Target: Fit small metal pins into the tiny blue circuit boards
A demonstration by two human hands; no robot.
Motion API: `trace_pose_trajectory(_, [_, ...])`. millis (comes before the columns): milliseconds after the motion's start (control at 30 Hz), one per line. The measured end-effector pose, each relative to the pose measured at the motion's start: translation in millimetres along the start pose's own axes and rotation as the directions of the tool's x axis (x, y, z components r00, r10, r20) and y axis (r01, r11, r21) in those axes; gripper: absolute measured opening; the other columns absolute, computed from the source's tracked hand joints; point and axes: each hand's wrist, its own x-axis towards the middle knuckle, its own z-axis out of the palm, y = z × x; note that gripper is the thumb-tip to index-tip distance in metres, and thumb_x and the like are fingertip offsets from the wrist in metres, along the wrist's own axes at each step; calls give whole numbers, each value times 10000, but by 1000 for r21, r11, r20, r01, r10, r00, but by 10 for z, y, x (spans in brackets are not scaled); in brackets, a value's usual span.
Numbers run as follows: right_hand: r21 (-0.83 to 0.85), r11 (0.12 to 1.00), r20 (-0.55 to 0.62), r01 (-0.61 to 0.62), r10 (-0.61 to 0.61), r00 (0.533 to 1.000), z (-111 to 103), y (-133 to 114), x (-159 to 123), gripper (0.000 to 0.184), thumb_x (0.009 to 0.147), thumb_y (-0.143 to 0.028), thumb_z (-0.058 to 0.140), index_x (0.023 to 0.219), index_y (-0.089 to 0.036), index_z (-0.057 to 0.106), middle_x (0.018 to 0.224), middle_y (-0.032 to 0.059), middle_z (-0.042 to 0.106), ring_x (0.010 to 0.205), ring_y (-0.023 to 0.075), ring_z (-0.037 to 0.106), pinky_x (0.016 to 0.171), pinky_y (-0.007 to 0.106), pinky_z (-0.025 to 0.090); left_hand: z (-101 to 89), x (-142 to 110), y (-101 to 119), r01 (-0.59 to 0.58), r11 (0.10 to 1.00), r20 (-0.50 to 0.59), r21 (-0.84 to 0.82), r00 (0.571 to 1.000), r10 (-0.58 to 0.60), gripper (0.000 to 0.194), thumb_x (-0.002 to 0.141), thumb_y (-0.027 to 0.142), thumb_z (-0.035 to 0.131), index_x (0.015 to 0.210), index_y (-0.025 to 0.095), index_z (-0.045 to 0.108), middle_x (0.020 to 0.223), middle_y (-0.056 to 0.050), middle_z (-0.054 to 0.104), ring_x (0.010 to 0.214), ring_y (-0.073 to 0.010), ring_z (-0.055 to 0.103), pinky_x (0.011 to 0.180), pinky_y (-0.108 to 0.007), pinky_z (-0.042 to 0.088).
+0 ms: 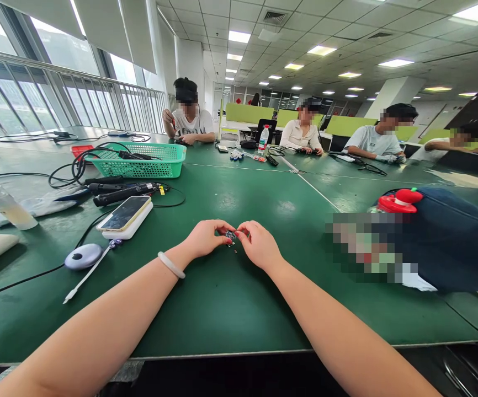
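Close together over the green table (206, 309), my two hands meet around a small dark piece (230, 235) with light specks that looks like a little circuit board. My left hand (206, 238) has it pinched between thumb and fingers, a pale bangle on that wrist. Thumb and forefinger of my right hand (259, 242) are closed at the piece's right edge; whether they grip it or something tiny on it is hidden. Just below the fingertips lies a tiny reddish bit (235, 252).
Left: a phone (125, 213) on a white block, a lavender round device (84, 256), black tools (123, 194), a bottle (9, 207), cables and a green basket (139, 165). Right: a dark bag (458, 237) and a red-lidded container (398, 201). Several people sit across the table.
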Motion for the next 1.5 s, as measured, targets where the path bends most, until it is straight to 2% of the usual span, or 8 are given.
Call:
trace_pose_trajectory(167, [91,995,109,-31,21,994,51,59,40,260,858,-355,454,715,-189,596,711,3,564,665,115,490,599,231,344,9,5,-11,-16,1000,-6,1,1000,16,294,683,322,645,959,228,686,800,-3,667,753,-156,589,738,-276,447])
trace_pose_trajectory(367, [206,976,108,-72,51,993,84,84,47,265,823,-363,483,660,-181,586,665,-7,557,609,108,468,571,227,337,27,5,-18,-29,1000,-9,-13,1000,28,296,666,306,658,951,232,691,779,0,648,741,-152,586,737,-276,453])
trace_pose_trajectory(500, [234,968,80,-88,71,994,69,96,54,288,818,-406,490,682,-185,615,640,-13,557,593,108,469,556,227,333,38,36,-76,-10,990,28,-144,1000,14,335,683,302,640,1002,206,673,778,-14,651,729,-152,599,730,-277,469])
trace_pose_trajectory(600, [205,975,105,-84,63,992,36,99,53,289,828,-408,484,719,-198,650,639,-14,579,597,110,483,556,231,331,25,72,-163,12,982,1,-189,1000,-12,350,701,329,625,1023,199,665,823,-31,673,751,-158,608,733,-280,473])
trace_pose_trajectory(900, [-58,998,305,20,-2,952,-17,87,20,101,762,-258,611,674,-217,635,731,-9,634,667,124,534,615,246,365,-23,105,-265,111,991,-99,-79,988,-118,371,685,362,629,1023,217,668,780,-18,683,719,-171,615,713,-291,453])
trace_pose_trajectory(1133, [-210,952,287,222,-157,945,66,108,30,148,822,-130,496,742,-189,605,772,21,602,698,132,538,646,252,359,-4,86,-224,119,991,-51,-61,991,-122,327,676,338,640,978,218,678,788,-15,677,752,-169,615,726,-284,457])
trace_pose_trajectory(1367, [-179,950,39,256,-254,967,36,35,19,167,880,-152,417,823,-180,572,846,28,588,717,127,516,668,252,356,46,34,-104,42,996,8,-82,999,-41,274,617,302,697,877,217,687,776,-1,675,765,-169,623,737,-282,470])
trace_pose_trajectory(1500, [-236,919,34,315,-316,948,50,18,26,166,869,-138,432,821,-177,586,840,30,605,743,136,524,676,270,342,67,26,-83,-3,997,21,-71,1000,5,227,618,310,699,818,205,680,769,-3,672,765,-165,610,760,-290,465])
